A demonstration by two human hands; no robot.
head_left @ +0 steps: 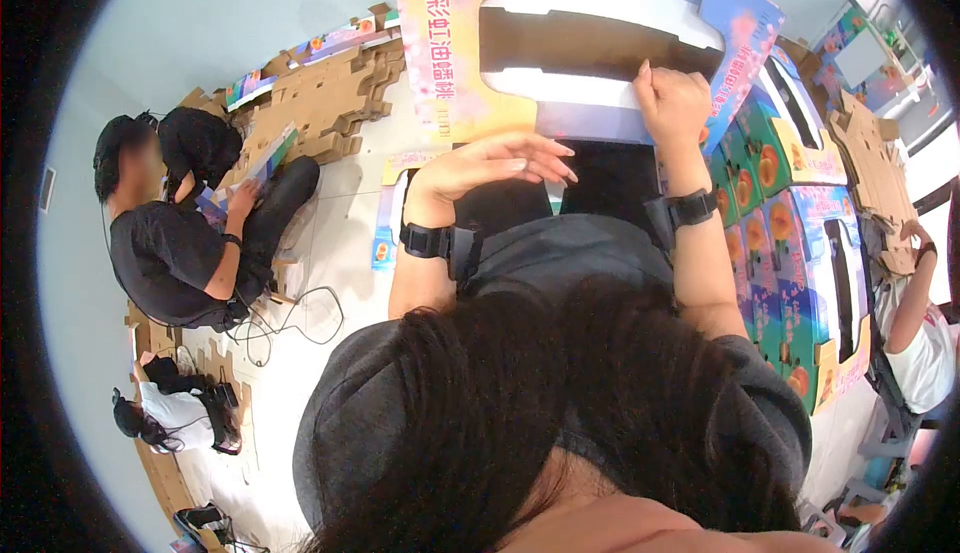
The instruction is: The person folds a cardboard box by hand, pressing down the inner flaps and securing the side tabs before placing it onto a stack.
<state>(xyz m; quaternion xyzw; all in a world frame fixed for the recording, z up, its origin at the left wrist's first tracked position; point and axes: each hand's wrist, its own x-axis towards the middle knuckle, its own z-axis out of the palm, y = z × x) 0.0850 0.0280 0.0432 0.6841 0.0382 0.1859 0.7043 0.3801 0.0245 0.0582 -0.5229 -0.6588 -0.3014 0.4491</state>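
Observation:
A printed fruit carton [440,73] with yellow, pink and blue panels and peach pictures stands in front of me. Its white top [580,93] has a wide cut-out with brown cardboard showing inside. My left hand [500,165] hovers by the carton's near side, fingers stretched out and holding nothing visible. My right hand [672,103] is at the near right part of the carton, beside its slanted blue-pink flap [740,43]. Its fingers are curled in and the thumb points up; whatever lies inside them, if anything, is hidden.
Stacked fruit cartons [790,253] rise close on my right. Flattened cardboard [310,103] lies at the back left. A person in black [175,253] sits on the left handling a carton piece, near a loose cable [320,313]. Another person's arm [910,293] shows at far right.

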